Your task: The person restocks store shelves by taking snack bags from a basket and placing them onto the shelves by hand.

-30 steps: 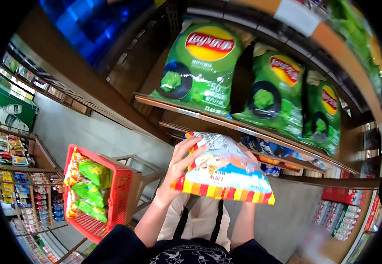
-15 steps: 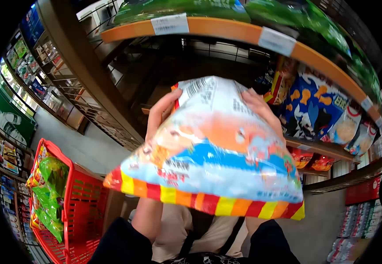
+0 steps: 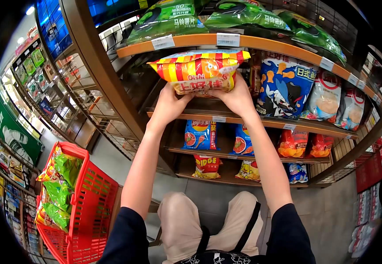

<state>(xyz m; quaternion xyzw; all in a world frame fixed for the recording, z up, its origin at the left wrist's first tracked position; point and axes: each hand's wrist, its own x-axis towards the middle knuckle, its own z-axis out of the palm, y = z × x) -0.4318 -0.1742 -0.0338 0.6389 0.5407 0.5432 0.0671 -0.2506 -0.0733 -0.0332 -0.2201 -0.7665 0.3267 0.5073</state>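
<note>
Left hand (image 3: 169,105) and right hand (image 3: 237,99) both closed on the striped snack bag (image 3: 199,70), one each side of its underside; fingers partly hidden beneath it. Bag lies roughly level, red/yellow band facing the wearer, at the front of the middle shelf (image 3: 195,106). Can't tell if its base touches the board.

Above the fingers: upper shelf (image 3: 191,40), orange front edge, white price tags (image 3: 228,39), green chip bags (image 3: 248,16) lying along it. Right of the fingers, same level as the held bag: blue snack bag (image 3: 284,88), then white snack bags (image 3: 324,97), upright side by side. Below the fingers: lower shelf (image 3: 230,155) with blue chip bags (image 3: 200,135) and orange-red bags (image 3: 293,143); bottom shelf (image 3: 226,175) with a red bag (image 3: 206,166).

Well left of and below the fingers: red basket (image 3: 92,207), tilted in view, green bags (image 3: 59,198) inside.

Room: store, grey tiled floor (image 3: 204,198), more stocked racks (image 3: 36,79) far left, green poster (image 3: 12,127) beside them, packed bottles (image 3: 367,211) far right.
</note>
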